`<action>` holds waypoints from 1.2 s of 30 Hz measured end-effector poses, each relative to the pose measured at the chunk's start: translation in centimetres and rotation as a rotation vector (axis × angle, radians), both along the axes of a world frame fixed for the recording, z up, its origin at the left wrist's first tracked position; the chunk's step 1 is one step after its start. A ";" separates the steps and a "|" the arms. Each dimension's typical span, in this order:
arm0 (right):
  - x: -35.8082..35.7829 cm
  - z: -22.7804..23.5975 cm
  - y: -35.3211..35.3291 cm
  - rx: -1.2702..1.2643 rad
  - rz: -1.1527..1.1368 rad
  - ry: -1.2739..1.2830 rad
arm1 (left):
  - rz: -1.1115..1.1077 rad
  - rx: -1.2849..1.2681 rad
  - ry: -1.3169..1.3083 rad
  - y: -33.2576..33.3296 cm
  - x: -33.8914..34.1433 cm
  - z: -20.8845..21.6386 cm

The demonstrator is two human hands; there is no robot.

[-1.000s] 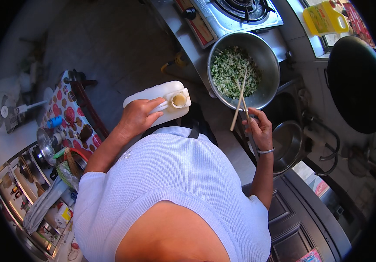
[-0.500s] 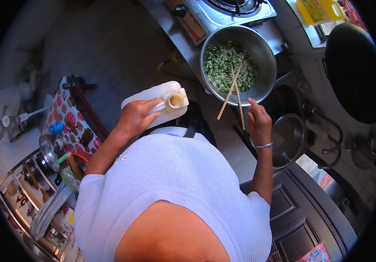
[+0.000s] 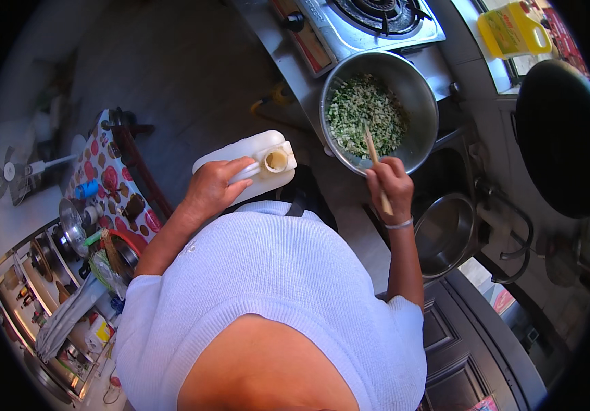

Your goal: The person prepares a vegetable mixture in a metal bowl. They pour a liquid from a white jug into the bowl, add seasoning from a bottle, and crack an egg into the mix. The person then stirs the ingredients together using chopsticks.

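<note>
Left hand [image 3: 214, 188] is closed around the handle of a white jug [image 3: 250, 164], held level in front of the chest, its uncapped mouth facing right toward the bowl. Right hand [image 3: 391, 181] grips chopsticks [image 3: 374, 163], tips resting in the chopped green filling [image 3: 365, 115]. The filling sits in a steel bowl [image 3: 423, 109] on the counter, just below the gas stove [image 3: 377, 20]. An empty steel pot [image 3: 445, 233] stands beside the right wrist. A yellow bottle [image 3: 510, 31] stands at upper right, above a black wok [image 3: 558, 137].
</note>
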State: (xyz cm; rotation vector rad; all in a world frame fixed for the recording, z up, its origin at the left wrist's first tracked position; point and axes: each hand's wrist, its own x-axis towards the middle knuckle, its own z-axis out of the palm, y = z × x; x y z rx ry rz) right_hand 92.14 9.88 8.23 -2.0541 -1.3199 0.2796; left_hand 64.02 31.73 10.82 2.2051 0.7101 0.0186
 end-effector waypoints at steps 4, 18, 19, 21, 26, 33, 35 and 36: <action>1.0 -0.1 0.0 0.222 -0.222 0.397 | 0.073 0.025 -0.027 0.0 -0.3 -1.6; -1.7 -0.2 0.6 -0.415 0.097 -0.288 | 0.385 0.042 -0.015 5.4 -3.4 -3.1; -1.7 0.3 1.0 -0.433 0.044 -0.337 | 0.398 0.038 -0.042 6.2 -4.0 -3.5; -1.6 1.8 1.9 -0.474 -0.087 -0.396 | 0.424 0.023 -0.100 8.1 -5.4 -4.2; -5.2 6.9 7.6 -0.166 -0.388 -0.302 | 0.419 -0.011 -0.137 13.4 -9.5 -6.3; -17.1 1.2 21.7 -0.224 -0.038 0.233 | 0.402 -0.023 -0.080 20.3 -13.7 -10.0; -18.2 -0.7 24.4 -0.258 -0.015 0.242 | 0.430 0.014 -0.099 21.9 -15.4 -10.8; -18.3 -1.4 25.6 -0.256 0.012 0.205 | 0.446 0.014 -0.083 22.8 -16.6 -11.2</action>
